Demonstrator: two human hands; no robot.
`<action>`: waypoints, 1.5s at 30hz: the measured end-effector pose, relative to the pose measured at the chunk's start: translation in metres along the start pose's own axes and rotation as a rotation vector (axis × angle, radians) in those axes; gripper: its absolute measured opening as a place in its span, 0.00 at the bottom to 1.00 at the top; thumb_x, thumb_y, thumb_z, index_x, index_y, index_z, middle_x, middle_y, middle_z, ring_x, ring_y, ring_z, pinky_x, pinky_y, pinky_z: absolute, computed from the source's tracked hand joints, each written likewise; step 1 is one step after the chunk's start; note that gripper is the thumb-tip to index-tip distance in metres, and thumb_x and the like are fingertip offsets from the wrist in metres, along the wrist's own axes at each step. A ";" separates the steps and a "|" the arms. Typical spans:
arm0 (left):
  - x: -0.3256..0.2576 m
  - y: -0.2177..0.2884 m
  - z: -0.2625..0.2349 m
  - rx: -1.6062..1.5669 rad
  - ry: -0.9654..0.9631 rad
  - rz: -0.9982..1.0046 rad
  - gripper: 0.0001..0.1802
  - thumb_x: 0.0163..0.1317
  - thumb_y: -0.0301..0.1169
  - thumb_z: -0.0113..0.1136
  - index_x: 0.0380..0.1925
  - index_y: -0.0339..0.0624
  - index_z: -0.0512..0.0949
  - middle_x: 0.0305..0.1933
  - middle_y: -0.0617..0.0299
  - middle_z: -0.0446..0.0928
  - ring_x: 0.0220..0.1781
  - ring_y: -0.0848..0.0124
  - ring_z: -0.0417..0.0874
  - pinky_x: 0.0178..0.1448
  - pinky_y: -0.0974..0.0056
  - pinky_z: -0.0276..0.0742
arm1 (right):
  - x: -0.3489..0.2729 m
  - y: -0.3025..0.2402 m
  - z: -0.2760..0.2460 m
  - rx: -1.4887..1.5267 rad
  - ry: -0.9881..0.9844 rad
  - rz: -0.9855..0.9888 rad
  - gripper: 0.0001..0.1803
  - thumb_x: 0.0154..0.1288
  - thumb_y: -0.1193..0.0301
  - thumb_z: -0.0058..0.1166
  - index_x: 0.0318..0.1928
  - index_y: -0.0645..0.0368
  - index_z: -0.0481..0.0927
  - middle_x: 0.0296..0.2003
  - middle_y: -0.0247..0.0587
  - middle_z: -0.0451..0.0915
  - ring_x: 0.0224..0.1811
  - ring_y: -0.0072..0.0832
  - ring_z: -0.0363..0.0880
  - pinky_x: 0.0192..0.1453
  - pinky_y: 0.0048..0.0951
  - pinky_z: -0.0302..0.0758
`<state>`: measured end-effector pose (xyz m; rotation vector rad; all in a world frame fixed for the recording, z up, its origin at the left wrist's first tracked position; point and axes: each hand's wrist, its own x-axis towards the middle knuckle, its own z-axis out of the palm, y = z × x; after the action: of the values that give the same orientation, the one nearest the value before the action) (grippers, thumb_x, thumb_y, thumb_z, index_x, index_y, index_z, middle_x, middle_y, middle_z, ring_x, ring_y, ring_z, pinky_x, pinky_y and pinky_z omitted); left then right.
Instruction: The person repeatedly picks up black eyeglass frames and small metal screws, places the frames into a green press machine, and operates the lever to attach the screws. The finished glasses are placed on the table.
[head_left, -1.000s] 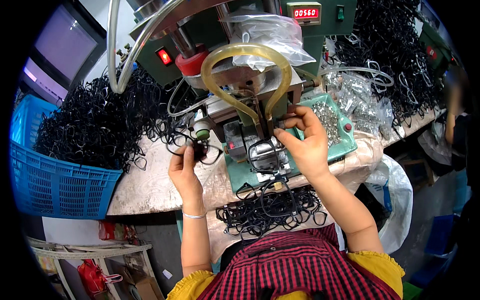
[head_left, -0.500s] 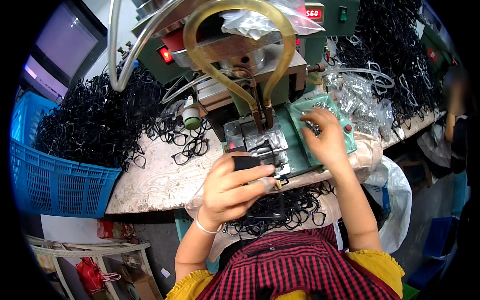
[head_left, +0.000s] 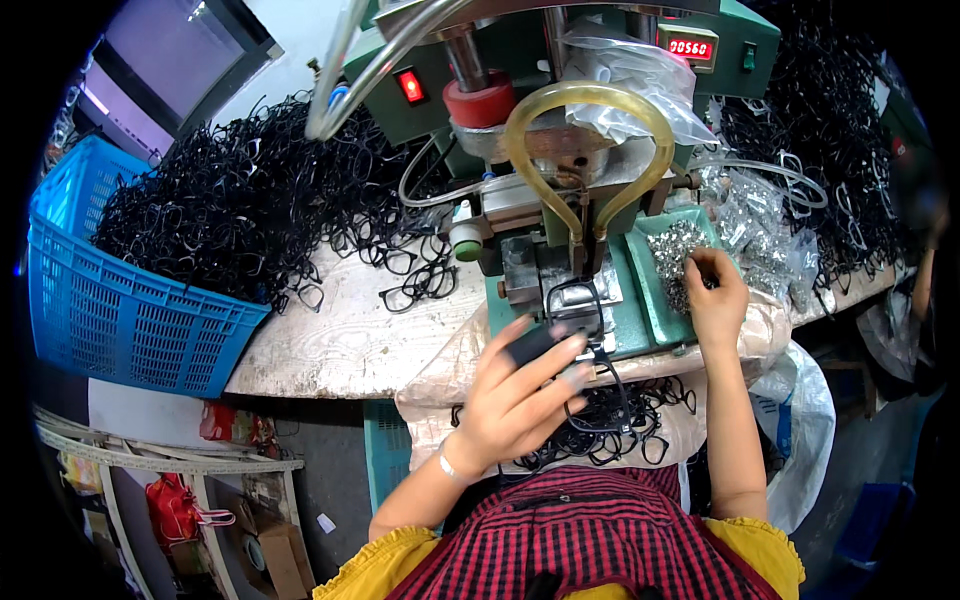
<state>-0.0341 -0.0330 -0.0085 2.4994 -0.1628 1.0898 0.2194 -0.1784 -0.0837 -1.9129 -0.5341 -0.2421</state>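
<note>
My left hand [head_left: 525,400] is over the front of the green press, its fingers stretched out, apart and slightly blurred. Beside its fingertips is a black eyeglass frame [head_left: 615,398]. One rim lies on the metal fixture [head_left: 606,287] and the other extends past the front edge; whether the fingertips touch the frame I cannot tell. A dark block [head_left: 530,345] shows behind the fingers. At the green tray [head_left: 645,300], my right hand [head_left: 722,305] has its thumb and index finger pinched together over small silver metal parts [head_left: 672,250]. Whatever is between these fingertips is too small to make out.
Black eyeglass frames [head_left: 210,215] heap over a blue crate [head_left: 130,320] on the left. More frames [head_left: 650,405] lie below the press front. Clear bags of metal parts [head_left: 755,220] sit right of the tray. A yellowish hose [head_left: 590,90] loops above the fixture.
My right hand has gone from hovering blurred over the tray with loose fingers to a pinch at the metal parts. The whole view has shifted; my left hand stays by the frame.
</note>
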 end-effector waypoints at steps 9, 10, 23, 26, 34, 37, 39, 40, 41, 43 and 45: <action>0.014 -0.078 -0.076 0.568 0.085 -0.424 0.08 0.54 0.23 0.67 0.36 0.40 0.84 0.51 0.52 0.82 0.50 0.57 0.78 0.63 0.55 0.71 | -0.011 0.015 -0.017 0.015 0.023 -0.125 0.07 0.58 0.77 0.63 0.39 0.62 0.85 0.35 0.40 0.85 0.37 0.30 0.82 0.48 0.28 0.76; 0.005 -0.104 -0.071 0.629 -0.056 -0.458 0.09 0.53 0.26 0.69 0.35 0.42 0.84 0.52 0.53 0.81 0.52 0.56 0.77 0.62 0.52 0.69 | -0.010 0.003 -0.011 -0.009 0.021 -0.106 0.07 0.56 0.75 0.64 0.37 0.61 0.86 0.37 0.43 0.86 0.40 0.36 0.83 0.50 0.32 0.76; -0.052 -0.134 -0.043 -0.150 0.460 -0.898 0.10 0.73 0.31 0.56 0.44 0.35 0.80 0.49 0.58 0.84 0.47 0.75 0.83 0.50 0.70 0.79 | -0.043 0.026 -0.064 -0.188 0.125 -0.161 0.07 0.54 0.81 0.62 0.34 0.62 0.83 0.34 0.42 0.83 0.38 0.36 0.81 0.46 0.33 0.75; -0.031 -0.091 -0.062 -0.373 0.572 -0.756 0.14 0.77 0.33 0.49 0.36 0.32 0.76 0.44 0.50 0.85 0.43 0.71 0.85 0.51 0.67 0.80 | -0.047 0.011 -0.062 0.003 0.035 -0.060 0.06 0.54 0.82 0.61 0.34 0.62 0.83 0.35 0.40 0.83 0.39 0.32 0.81 0.48 0.31 0.75; -0.030 -0.103 -0.014 -0.275 0.282 -0.627 0.12 0.77 0.30 0.47 0.42 0.33 0.77 0.46 0.53 0.84 0.46 0.72 0.81 0.54 0.67 0.75 | -0.009 -0.100 0.022 0.517 -0.292 -0.180 0.11 0.55 0.78 0.63 0.39 0.63 0.78 0.34 0.38 0.82 0.39 0.26 0.82 0.48 0.27 0.76; -0.037 -0.098 -0.006 -0.262 0.349 -0.600 0.14 0.78 0.33 0.46 0.36 0.33 0.74 0.46 0.49 0.84 0.49 0.66 0.83 0.57 0.62 0.77 | -0.015 -0.100 0.032 0.594 -0.258 -0.086 0.13 0.56 0.79 0.62 0.42 0.64 0.77 0.36 0.38 0.82 0.40 0.23 0.81 0.49 0.25 0.76; -0.031 -0.087 -0.008 -0.256 0.345 -0.455 0.16 0.78 0.34 0.45 0.33 0.33 0.71 0.46 0.47 0.84 0.50 0.62 0.84 0.58 0.61 0.78 | -0.020 -0.097 0.035 0.707 -0.246 -0.023 0.14 0.57 0.81 0.62 0.44 0.65 0.77 0.38 0.36 0.81 0.41 0.21 0.80 0.50 0.23 0.75; -0.023 -0.080 -0.010 -0.196 0.340 -0.363 0.17 0.78 0.35 0.44 0.31 0.34 0.67 0.43 0.44 0.84 0.46 0.58 0.85 0.56 0.59 0.79 | -0.020 -0.098 0.036 0.722 -0.249 -0.005 0.15 0.57 0.82 0.62 0.45 0.66 0.76 0.38 0.35 0.81 0.41 0.21 0.80 0.50 0.23 0.75; -0.013 -0.071 -0.015 -0.148 0.308 -0.230 0.18 0.78 0.36 0.44 0.30 0.34 0.67 0.42 0.43 0.84 0.45 0.57 0.86 0.54 0.58 0.80 | -0.021 -0.098 0.036 0.738 -0.251 0.012 0.16 0.57 0.82 0.62 0.46 0.67 0.75 0.37 0.35 0.80 0.41 0.20 0.80 0.50 0.22 0.75; 0.010 -0.049 -0.028 -0.062 0.236 0.042 0.19 0.77 0.37 0.45 0.28 0.34 0.68 0.40 0.43 0.84 0.42 0.55 0.87 0.50 0.57 0.82 | -0.021 -0.101 0.036 0.812 -0.277 0.067 0.18 0.57 0.82 0.61 0.48 0.67 0.74 0.39 0.36 0.80 0.41 0.20 0.79 0.50 0.22 0.75; 0.033 -0.015 -0.042 0.065 -0.032 0.160 0.21 0.72 0.42 0.52 0.25 0.37 0.68 0.40 0.48 0.85 0.41 0.55 0.88 0.46 0.57 0.85 | -0.021 -0.107 0.032 0.865 -0.319 0.112 0.20 0.58 0.83 0.61 0.50 0.68 0.73 0.41 0.38 0.80 0.41 0.20 0.79 0.51 0.22 0.75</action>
<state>-0.0364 -0.0004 0.0361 2.6000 -0.3465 1.1339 0.1482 -0.1208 -0.0168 -1.1243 -0.6095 0.3352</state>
